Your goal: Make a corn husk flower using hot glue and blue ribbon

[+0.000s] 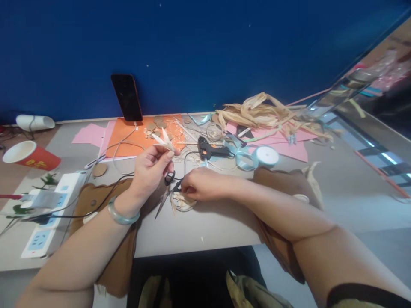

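Observation:
My left hand (150, 171) is raised over the table and pinches a small bundle of pale husk strips (163, 140) between thumb and fingers. A green bangle (122, 215) circles that wrist. My right hand (202, 185) rests on the grey table (199, 231), its fingers closed at the black handles of the scissors (167, 192), whose blades point down and left. Just under the right hand lies a small round woven husk piece (182, 202).
A black glue gun (210, 149) lies behind the hands, beside light blue ribbon and its spool (266, 155). Dried husks (257, 112) are piled at back right. A phone (126, 97) leans on the blue wall above orange paper (128, 136). A power strip (51, 214) and red cup (30, 156) sit left.

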The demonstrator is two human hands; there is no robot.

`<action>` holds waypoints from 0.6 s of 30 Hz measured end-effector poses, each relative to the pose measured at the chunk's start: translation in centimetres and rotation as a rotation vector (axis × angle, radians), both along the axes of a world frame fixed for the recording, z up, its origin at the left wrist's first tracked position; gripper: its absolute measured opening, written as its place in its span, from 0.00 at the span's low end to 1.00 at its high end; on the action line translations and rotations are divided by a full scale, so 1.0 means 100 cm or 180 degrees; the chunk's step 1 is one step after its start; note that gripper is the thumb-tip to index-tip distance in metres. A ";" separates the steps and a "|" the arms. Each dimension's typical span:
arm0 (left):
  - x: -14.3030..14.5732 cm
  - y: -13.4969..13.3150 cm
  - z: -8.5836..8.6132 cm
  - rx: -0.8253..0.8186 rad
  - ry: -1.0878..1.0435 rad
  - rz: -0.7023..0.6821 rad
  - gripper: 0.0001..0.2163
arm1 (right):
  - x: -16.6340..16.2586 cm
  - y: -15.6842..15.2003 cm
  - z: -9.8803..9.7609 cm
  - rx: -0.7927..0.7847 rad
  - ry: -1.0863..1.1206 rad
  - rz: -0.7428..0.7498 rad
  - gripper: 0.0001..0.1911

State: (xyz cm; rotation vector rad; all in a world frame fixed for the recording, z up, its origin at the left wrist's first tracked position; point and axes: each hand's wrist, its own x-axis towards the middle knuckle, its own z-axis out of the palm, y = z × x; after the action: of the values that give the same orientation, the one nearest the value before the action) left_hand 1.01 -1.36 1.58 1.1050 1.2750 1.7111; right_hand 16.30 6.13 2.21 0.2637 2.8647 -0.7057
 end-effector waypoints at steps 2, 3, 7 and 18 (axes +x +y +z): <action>-0.001 -0.001 -0.001 0.0008 0.0026 -0.0071 0.09 | -0.003 -0.004 -0.004 0.0171 -0.0055 -0.0103 0.08; -0.001 -0.001 -0.001 0.0024 0.0029 -0.0115 0.08 | -0.004 -0.005 -0.006 0.0225 -0.0095 -0.0145 0.08; -0.003 0.000 -0.004 0.0065 0.0004 -0.0216 0.08 | -0.006 -0.008 -0.006 0.0389 -0.0197 -0.0233 0.09; -0.001 0.001 -0.003 0.0031 -0.0055 -0.0202 0.09 | -0.007 -0.010 -0.003 0.0593 -0.0130 -0.0360 0.10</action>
State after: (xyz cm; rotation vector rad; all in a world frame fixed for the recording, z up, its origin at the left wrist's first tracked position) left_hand 0.86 -1.27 1.31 1.1223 1.2096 1.6781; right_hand 15.61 5.09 1.90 0.4638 2.8967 -0.4456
